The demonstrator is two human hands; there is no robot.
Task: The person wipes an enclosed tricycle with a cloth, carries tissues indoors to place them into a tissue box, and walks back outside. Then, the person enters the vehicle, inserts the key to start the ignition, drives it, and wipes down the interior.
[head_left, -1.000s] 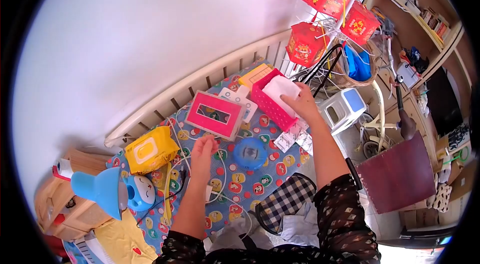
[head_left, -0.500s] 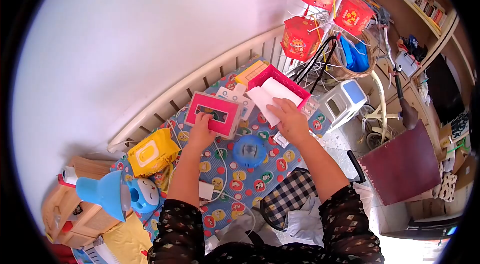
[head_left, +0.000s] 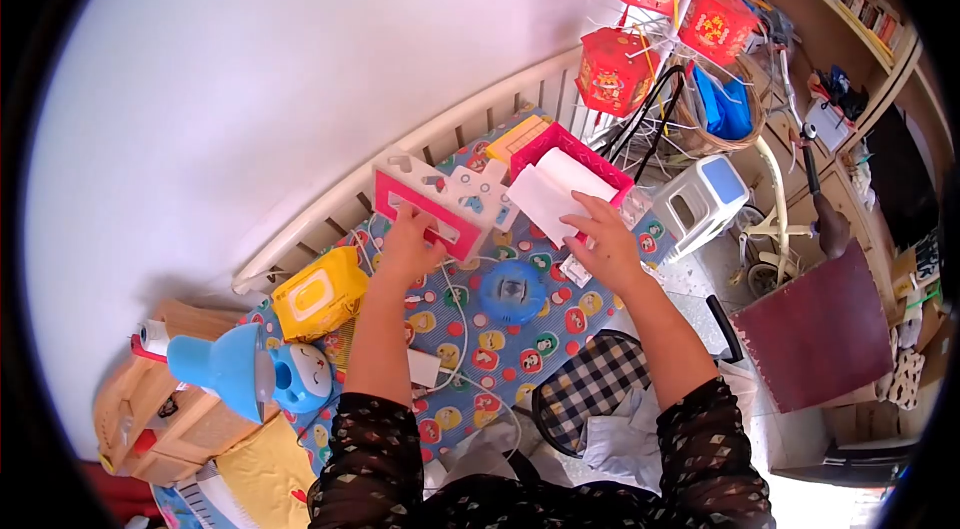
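Note:
My left hand (head_left: 408,251) grips the lower edge of a pink frame-like box lid (head_left: 462,241) with a rectangular window; its fingers reach into the window. The lid is tilted up, showing a pale inner side. My right hand (head_left: 604,244) has its fingers apart at the edge of a white folded paper or cloth (head_left: 545,204); whether the fingertips touch it I cannot tell. That white piece hangs over the near side of a pink basket (head_left: 612,177). Behind the lid lies a white card with blue marks (head_left: 484,197). A blue round object (head_left: 512,291) sits between my forearms.
A yellow wipes pack (head_left: 318,295) and blue lamp (head_left: 222,369) are on the left. The patterned mat (head_left: 560,339) lies along a white rail (head_left: 400,151). At right stand a white-and-blue stool (head_left: 700,204) and a checked chair seat (head_left: 592,381). Red lanterns (head_left: 612,71) hang behind.
The pink lid has tipped up from lying nearly flat, and its pale inner side now shows. My right hand has drawn back slightly from the white piece. The whole view has shifted a little.

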